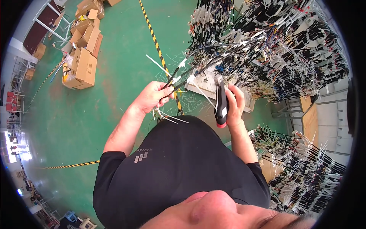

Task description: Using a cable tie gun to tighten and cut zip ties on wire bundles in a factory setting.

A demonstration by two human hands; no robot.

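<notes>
My left hand (150,97) is closed around a black wire harness (200,69), whose strands run up and right into a hanging mass of cables. A long white cable tie (158,65) sticks out from the harness just above my fingers, and more tie tails hang below the fist. In my right hand (236,104) is a black cable tie gun (221,100) with a red end cap, held upright with its nose pointing away from me. The gun is to the right of the harness. One white tie tail reaches down close to the gun's body.
Dense bundles of harnesses (274,53) hang at the far right, with another batch (305,175) at the near right. Tie offcuts litter the green floor (122,45) around a black-and-yellow floor stripe (153,36). Cardboard boxes (84,68) stand at the left.
</notes>
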